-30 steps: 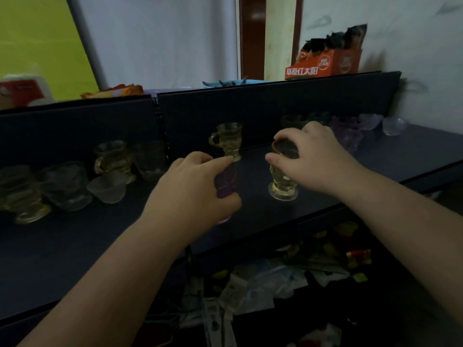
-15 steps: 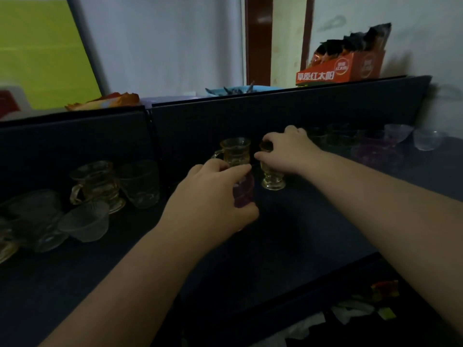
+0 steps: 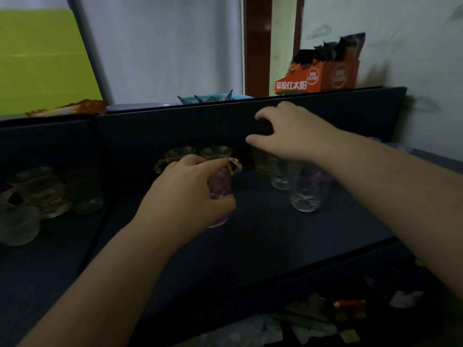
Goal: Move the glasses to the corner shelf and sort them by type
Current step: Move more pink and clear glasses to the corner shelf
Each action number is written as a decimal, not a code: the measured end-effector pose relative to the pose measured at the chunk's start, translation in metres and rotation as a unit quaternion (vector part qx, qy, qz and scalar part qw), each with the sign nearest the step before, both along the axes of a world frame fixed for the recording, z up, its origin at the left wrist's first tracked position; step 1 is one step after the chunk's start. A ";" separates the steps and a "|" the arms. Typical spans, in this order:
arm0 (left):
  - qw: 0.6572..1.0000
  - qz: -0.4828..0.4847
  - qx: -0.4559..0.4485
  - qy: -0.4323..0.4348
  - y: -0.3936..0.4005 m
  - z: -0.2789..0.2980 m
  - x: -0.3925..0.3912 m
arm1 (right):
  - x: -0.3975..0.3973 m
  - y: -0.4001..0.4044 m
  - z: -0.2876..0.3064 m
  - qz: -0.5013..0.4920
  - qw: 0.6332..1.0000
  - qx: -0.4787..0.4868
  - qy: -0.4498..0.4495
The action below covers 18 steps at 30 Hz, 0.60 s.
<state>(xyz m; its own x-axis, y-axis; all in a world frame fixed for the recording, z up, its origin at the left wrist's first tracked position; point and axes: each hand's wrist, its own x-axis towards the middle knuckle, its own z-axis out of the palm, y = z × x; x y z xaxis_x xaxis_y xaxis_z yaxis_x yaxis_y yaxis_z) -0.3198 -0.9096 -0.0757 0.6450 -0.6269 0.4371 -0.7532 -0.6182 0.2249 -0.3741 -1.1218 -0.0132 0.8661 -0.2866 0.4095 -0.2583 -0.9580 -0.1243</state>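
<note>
The left hand (image 3: 185, 196) grips a purple glass (image 3: 220, 189), upright, fingers curled round its side, low over the dark shelf (image 3: 263, 234). The right hand (image 3: 295, 131) hangs relaxed and empty above the far right group, where a clear tumbler (image 3: 304, 196) stands with a purple-tinted glass (image 3: 318, 175) just behind it. That group lies right and slightly far of the left grip. Two amber handled cups (image 3: 193, 152) stand just behind the held glass. Free shelf lies between. More glasses (image 3: 50, 191) wait at the left.
</note>
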 end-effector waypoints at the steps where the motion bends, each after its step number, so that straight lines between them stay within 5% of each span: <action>1: 1.000 0.002 -0.005 0.007 -0.012 0.001 -0.008 | -0.015 -0.013 0.002 0.000 1.000 -0.003 -0.004; 10: 1.000 0.023 -0.002 0.013 -0.098 0.000 -0.079 | -0.121 -0.120 -0.014 0.012 1.000 -0.028 -0.005; 18: 0.999 0.035 0.010 -0.011 -0.124 0.055 -0.110 | -0.162 -0.176 -0.040 0.010 1.000 0.006 0.020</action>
<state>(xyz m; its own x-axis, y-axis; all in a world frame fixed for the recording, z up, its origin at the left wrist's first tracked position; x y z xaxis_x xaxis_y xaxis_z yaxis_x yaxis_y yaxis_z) -0.4301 -1.0336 -0.0209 0.6777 -0.5899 0.4391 -0.7131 -0.6730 0.1963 -0.5358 -1.2982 -0.0536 0.8876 -0.2730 0.3710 -0.2433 -0.9618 -0.1255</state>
